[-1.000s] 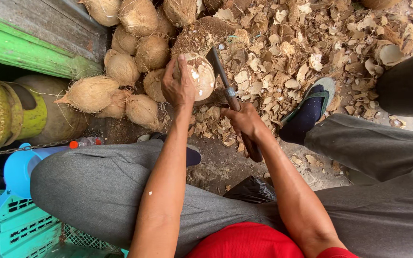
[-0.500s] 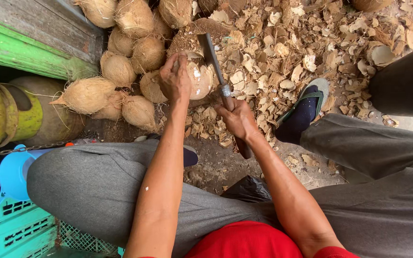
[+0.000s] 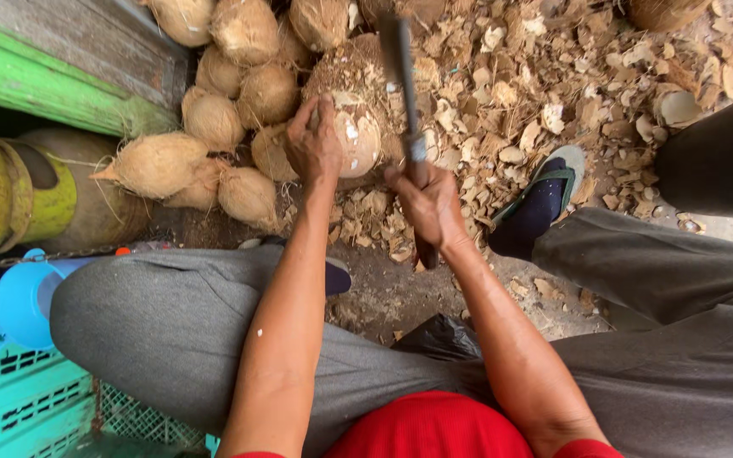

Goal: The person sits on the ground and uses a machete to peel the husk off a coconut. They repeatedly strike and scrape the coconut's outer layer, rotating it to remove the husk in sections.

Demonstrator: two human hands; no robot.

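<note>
Seated, knees spread, grey trousers [image 3: 171, 339] nearest the camera; both forearms reach forward and down between the legs.

Right hand [image 3: 428, 206]: fingers clenched around the handle of a chopping knife [image 3: 402, 85], wrist cocked, blade raised and pointing away, its tip above the far edge of the husk pile. Forearm runs diagonally from lower right.

Left hand [image 3: 314, 144]: fingers curled over the near-left side of the coconut [image 3: 356, 119], grasping it against the ground. Coconut sits centre, just beyond both hands, partly pared, pale flesh showing on its near face.

Judgement on the step: best to keep the left fingers well to the left of the blade's line, strike shallow and glancing so only shell chips come off, and turn the nut between cuts.

Beyond, left: heap of unpeeled coconuts [image 3: 214, 119]. Beyond, right: shell chips [image 3: 536, 76] covering the ground, a sandalled foot [image 3: 540, 203], a black bucket [image 3: 710, 161].
</note>
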